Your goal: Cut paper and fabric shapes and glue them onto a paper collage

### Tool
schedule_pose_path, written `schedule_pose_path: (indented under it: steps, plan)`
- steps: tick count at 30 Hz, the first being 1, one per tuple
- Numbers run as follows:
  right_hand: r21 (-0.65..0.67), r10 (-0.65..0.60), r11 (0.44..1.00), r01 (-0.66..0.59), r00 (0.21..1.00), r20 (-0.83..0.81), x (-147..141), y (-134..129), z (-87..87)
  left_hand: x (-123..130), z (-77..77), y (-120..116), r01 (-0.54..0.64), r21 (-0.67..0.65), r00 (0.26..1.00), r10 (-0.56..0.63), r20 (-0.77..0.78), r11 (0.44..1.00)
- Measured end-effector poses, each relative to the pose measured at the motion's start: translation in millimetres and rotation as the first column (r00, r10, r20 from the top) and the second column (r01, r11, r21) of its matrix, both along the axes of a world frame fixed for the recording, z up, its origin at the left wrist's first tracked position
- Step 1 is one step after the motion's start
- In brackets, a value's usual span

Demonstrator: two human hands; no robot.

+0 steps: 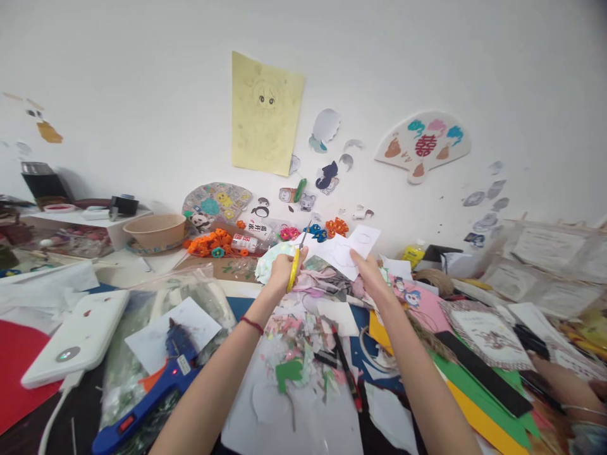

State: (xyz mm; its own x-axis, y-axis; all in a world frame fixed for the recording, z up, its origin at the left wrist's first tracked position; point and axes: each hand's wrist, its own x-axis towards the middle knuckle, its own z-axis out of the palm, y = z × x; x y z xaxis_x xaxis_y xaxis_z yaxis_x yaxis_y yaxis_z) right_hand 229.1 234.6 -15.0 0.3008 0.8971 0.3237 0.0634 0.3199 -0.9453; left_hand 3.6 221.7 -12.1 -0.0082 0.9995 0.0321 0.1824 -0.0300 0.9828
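Observation:
My left hand (281,270) is wrapped round the yellow handles of a pair of scissors (294,268), whose blades point up and away from me. In my right hand (370,274) a piece of white paper with drawn outlines (342,251) is pinched between thumb and fingers. The scissor blades are to the left of this paper; whether they touch it I cannot tell. Below both hands, a pile of paper scraps (303,341) covers a white sheet (251,420). A green scrap (289,374) and a dark pen (346,363) lie among them.
A blue hot glue gun (152,404) lies at the left, near a white power bank (76,338) with a cable. Orange flowers (211,243) and a tan bowl (155,229) stand behind. Another person's arm (576,385) reaches in at the right, near green and yellow sheets (496,420).

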Motion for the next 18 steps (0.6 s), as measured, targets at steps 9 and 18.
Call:
schedule_pose_path:
  steps: [9,18]
  plan:
    - [0.073,0.070,0.995,-0.062,0.991,-0.112,-7.8,-6.8,11.6,-16.1,12.1,2.7,-0.093,0.015,0.965,0.086,0.246,0.996]
    - [0.174,-0.129,0.980,0.093,0.970,0.205,3.7,8.4,-1.0,-19.3,27.8,-2.7,-0.093,0.036,0.925,0.073,0.373,0.995]
